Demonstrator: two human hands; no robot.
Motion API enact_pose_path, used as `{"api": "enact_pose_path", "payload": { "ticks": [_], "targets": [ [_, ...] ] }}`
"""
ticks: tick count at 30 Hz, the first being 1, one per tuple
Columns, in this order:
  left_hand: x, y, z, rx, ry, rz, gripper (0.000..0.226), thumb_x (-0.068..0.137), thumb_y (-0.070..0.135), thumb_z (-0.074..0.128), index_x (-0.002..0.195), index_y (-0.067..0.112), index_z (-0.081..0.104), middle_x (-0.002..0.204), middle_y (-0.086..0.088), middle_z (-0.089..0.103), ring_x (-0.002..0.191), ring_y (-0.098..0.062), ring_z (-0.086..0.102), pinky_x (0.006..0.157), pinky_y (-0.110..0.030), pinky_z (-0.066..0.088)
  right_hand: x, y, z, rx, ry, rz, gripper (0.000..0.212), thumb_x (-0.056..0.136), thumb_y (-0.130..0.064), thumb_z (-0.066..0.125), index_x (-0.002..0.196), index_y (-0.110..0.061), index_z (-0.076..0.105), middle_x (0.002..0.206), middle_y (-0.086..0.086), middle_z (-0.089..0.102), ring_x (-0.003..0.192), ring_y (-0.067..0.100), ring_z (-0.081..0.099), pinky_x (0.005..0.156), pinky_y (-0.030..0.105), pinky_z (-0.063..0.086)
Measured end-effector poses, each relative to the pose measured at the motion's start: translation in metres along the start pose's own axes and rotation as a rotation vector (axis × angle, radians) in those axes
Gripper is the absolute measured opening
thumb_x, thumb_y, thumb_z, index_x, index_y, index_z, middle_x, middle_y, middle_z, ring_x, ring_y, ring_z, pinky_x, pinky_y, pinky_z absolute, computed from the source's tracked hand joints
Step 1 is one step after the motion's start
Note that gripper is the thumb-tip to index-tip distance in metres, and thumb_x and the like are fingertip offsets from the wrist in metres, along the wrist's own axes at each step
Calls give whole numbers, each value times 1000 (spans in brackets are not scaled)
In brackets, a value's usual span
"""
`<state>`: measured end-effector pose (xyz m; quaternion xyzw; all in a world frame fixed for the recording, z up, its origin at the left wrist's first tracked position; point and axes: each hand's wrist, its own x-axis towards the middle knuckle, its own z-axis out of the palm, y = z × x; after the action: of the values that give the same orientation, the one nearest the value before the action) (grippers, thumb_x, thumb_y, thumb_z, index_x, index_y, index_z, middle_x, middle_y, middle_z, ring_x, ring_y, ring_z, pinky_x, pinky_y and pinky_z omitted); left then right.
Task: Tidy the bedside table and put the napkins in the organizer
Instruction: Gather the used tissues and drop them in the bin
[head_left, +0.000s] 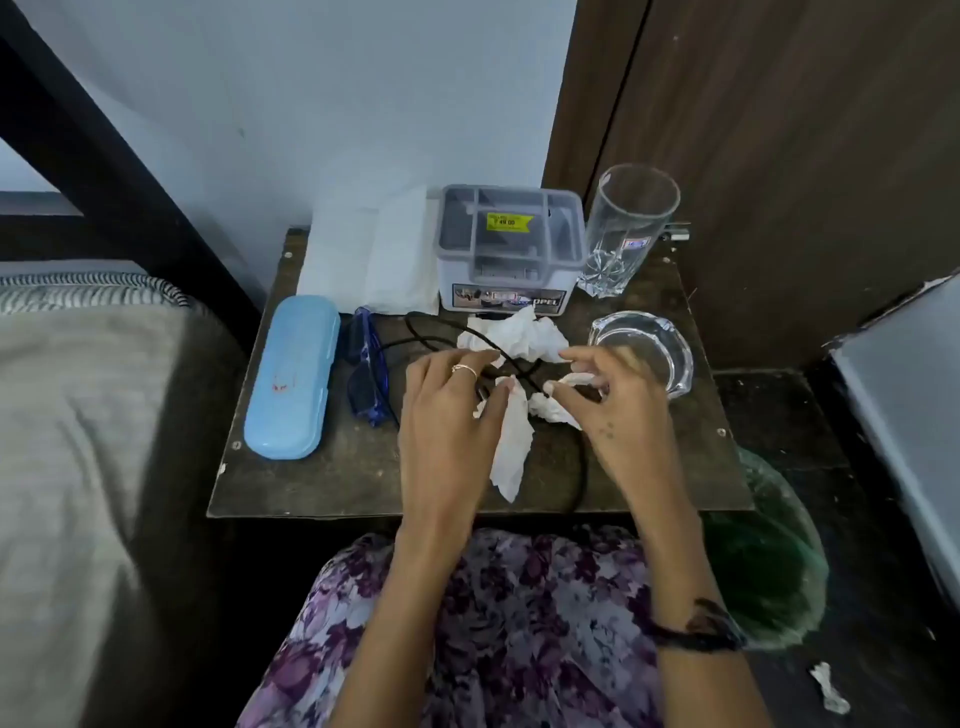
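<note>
Fingers, left hand (447, 410): curled, pinching a long crumpled napkin (511, 447) that trails toward the desk's near edge.
Fingers, right hand (610, 400): bent, thumb and forefinger pinched on a small crumpled napkin piece (553, 408).
Third crumpled napkin (519, 335): on the desk (322, 483) just beyond both hands, a black cable (441, 340) crossing it.
Organizer (509, 249): grey, compartmented, at the desk's back.
Flat napkins (371, 254): stacked left of the organizer, touching it.
Glass tumbler (626, 228): upright, right of the organizer.
Glass ashtray (644, 351): beside the right hand.
Blue glasses case (291, 376): left side, with blue sunglasses (369, 374) beside it.
</note>
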<state>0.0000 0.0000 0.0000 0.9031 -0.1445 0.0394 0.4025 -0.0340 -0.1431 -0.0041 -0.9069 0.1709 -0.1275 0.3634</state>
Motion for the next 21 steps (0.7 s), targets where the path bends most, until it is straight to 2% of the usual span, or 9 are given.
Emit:
{"api": "enact_pose_path", "payload": {
  "ticks": [3,6,13,17,21],
  "targets": [
    [-6,-8,9,97,2,-17,35,87,37,60,119,21,60,115,4,58,110,-12,34,85,-18,31,-8,14,14,-8,33,12,38,80,-30,72,115,-21,62,105,-3,52,102,19,52,81,41,51],
    [-8,-11,20,179,-56,-41,48,82,46,62,122,19,59,117,1,56,111,-19,36,88,-27,33,-12,19,24,-58,46,-10,40,78,-32,73,115,-20,62,107,2,54,102,20,49,82,39,50],
    [-10,-13,27,235,-86,-100,55,78,50,64,126,27,52,119,3,51,111,-20,35,86,-28,26,-15,24,28,-139,70,-83,36,77,-27,73,110,-15,65,96,3,60,91,23,51,79,41,50],
    [-17,-16,26,199,-110,-148,54,78,51,63,126,29,50,122,6,51,114,-17,35,86,-27,18,-19,26,32,-137,116,-86,23,80,-25,70,101,-16,69,96,2,62,92,21,54,78,32,47],
    [-19,-18,24,143,-100,-172,49,78,51,63,123,35,51,120,13,55,112,-13,38,78,-23,10,-20,23,37,-130,182,-79,12,81,-20,70,91,-15,73,88,0,64,86,18,54,71,20,37]
  ]
}}
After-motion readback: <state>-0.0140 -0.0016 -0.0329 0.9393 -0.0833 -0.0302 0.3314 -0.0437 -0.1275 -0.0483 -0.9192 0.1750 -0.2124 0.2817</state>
